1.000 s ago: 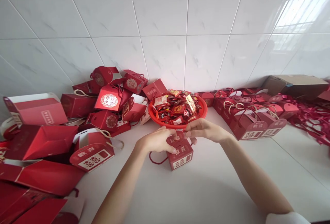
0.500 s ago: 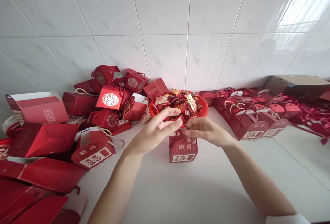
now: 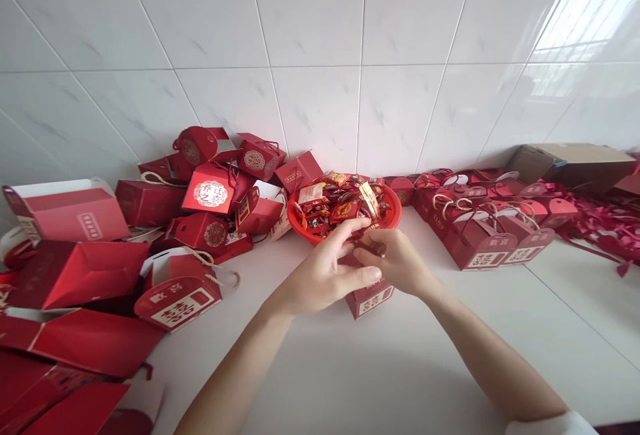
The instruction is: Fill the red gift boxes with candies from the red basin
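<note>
A small red gift box with a white label stands on the white table in front of the candy bowl, turned at an angle. Both hands are at its top and cover most of it. My left hand is on the box's left side, fingers and thumb apart, the thumb across the front. My right hand is over the top right of the box with its fingers curled together; what they pinch is hidden. Just behind lies a red bowl full of wrapped candies.
Red boxes are piled at the left, several open. At the right stand rows of closed red boxes with rope handles, red ribbons and a cardboard box. A tiled wall rises behind.
The small box has turned and shifted a little to the right. My left hand has moved right and lower over it, and my right hand has tilted over its top.
</note>
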A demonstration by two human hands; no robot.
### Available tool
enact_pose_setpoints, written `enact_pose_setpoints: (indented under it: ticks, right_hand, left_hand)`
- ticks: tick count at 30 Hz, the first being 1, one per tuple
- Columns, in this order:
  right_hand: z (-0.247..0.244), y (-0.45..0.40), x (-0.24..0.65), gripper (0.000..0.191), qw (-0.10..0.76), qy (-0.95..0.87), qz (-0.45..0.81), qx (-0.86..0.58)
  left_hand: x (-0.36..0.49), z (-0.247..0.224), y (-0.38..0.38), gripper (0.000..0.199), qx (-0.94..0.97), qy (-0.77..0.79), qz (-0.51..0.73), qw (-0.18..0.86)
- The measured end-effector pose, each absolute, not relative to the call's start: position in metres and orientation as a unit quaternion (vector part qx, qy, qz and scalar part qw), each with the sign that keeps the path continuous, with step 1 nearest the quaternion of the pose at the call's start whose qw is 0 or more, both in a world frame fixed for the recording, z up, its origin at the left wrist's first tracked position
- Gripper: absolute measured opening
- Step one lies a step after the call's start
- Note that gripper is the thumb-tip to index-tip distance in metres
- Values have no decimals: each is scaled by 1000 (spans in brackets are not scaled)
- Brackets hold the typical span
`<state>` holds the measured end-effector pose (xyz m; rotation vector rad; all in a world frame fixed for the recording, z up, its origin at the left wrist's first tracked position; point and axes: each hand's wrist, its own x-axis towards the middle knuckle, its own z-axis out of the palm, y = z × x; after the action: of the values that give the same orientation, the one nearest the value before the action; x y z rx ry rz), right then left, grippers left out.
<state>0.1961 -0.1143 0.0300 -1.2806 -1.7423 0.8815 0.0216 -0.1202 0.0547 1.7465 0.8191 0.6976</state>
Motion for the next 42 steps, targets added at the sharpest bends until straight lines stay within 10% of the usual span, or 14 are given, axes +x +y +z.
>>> enact_pose_setpoints:
  ticks: [5,11,27,31,36,42]
  right_hand:
    - [32,-109,208,26,401,-682,352,-501]
    - [25,-103,213,24,330,-721,348,-501]
    - [12,-124,250,36,475,-559,543,-408]
    - [24,-154,284,40,562,-490,486,-456]
    - [46,-189,341,48,660,-408,338,-533]
    - [63,-212,423,67,708,-283,135,-633]
  left_hand:
    - [26,37,-113,69,791,457,210,349]
    - [39,23,-101,19,840,460,103,270]
    - [49,2,-93,61,837,342,192,380]
    - [62,-11,-93,83,813,307,260,421]
    - [85,-64,-89,33,763,325,277,486]
    - [95,-106,-89,19,778,329,231,483]
